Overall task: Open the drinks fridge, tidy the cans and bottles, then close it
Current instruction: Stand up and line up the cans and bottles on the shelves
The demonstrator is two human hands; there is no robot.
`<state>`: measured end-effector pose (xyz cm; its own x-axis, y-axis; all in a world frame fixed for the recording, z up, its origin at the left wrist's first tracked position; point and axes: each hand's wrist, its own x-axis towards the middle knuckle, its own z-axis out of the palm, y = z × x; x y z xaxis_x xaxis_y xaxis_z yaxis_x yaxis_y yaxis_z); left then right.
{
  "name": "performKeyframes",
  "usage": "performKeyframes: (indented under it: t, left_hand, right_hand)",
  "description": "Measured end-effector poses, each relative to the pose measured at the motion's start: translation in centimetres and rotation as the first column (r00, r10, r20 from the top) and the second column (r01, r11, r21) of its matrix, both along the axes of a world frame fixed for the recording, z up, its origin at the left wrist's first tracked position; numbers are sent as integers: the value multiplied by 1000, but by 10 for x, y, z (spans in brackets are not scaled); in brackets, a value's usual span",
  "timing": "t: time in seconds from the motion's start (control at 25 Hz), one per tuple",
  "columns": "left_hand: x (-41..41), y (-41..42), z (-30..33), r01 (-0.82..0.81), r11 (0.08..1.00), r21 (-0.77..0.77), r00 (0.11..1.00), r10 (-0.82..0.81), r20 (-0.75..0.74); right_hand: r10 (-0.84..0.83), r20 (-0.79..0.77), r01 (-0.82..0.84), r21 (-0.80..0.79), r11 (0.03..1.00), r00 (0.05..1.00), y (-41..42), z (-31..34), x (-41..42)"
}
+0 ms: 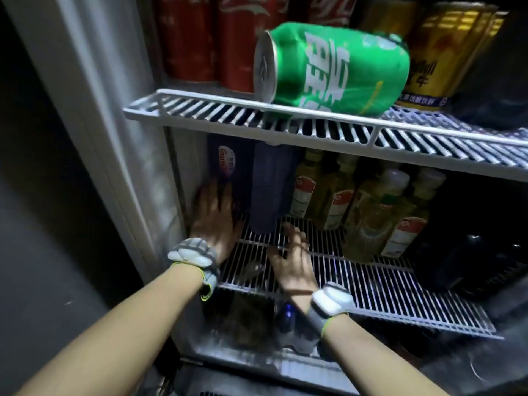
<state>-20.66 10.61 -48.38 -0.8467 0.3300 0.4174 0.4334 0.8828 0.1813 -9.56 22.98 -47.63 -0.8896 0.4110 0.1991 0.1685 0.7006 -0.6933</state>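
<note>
Now I see both hands down on the lower wire shelf (pixel 371 281). My left hand (pixel 217 221), spread flat, touches the purple bottle (pixel 231 172) standing upright just behind it. My right hand (pixel 291 258), fingers loosely open and empty, sits just right of it.

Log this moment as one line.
fridge door open | left hand on dark purple cans | right hand open over white wire shelf | green can lying sideways

A grey wristband (pixel 194 257) with white padded blocks and a yellow-green edge sits near left. A matching wristband (pixel 328 305) sits nearer, to its right. A dark, plain wall (pixel 43 195) fills the far left.
</note>
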Motion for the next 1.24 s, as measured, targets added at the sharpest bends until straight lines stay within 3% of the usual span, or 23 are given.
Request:
performKeyframes:
  t: [0.04,0.12,0.24,0.36,0.44,0.56,0.64,0.68,0.72,0.8,0.84,0.92,0.96,1.08,1.24]
  left_hand:
    - [-8,1,0,-37,999,-35,999,38,24]
    - [-13,6,0,-84,996,32,996,85,-15]
    - [-7,9,0,-42,990,138,992,57,-111]
    - [-2,2,2,27,983,181,997,-39,63]
    - [-3,-6,6,50,949,312,985,-97,140]
    - [0,-4,23,-64,848,526,945,-118,304]
    - [8,-3,37,-109,848,519,900,-138,413]
    - [15,-2,39,-99,862,498,895,-141,423]
    - [24,-4,42,-74,871,486,901,-150,407]
    - [49,-12,55,-16,877,481,899,-198,390]
    - [63,-19,66,8,862,508,877,-250,411]
    - [86,-30,90,85,815,573,809,-392,438]
    - [97,-35,104,130,805,579,775,-447,447]
    - [135,-51,153,231,755,614,669,-582,463]
    - [169,-63,222,422,652,630,522,-743,419]
  right_hand:
    - [11,14,-11,35,999,1000,5,-4,-11]
    - [84,49,-83,-12,996,995,11,-11,-30]
    - [58,-100,-70,-115,991,993,10,-2,-48]
    - [27,-141,-48,-147,988,990,1,6,-54]
    - [57,-140,-82,-177,981,989,-6,12,-49]
    - [102,-80,-115,-180,977,992,-13,20,-39]
    - [130,-41,-134,-97,986,991,-20,32,-22]
    - [62,-67,-69,-102,992,996,-23,33,-17]
    - [59,38,-50,-218,975,998,-25,41,-5]
    - [-31,125,48,-137,989,992,-12,58,14]
    - [50,235,-7,-178,984,971,-19,64,24]
    - [418,312,-355,-238,904,854,-12,77,43]
    - [493,323,-412,-288,864,808,-9,89,51]
    - [489,194,-416,-323,850,850,-14,135,94]
    - [364,81,-346,-175,922,928,-18,190,143]
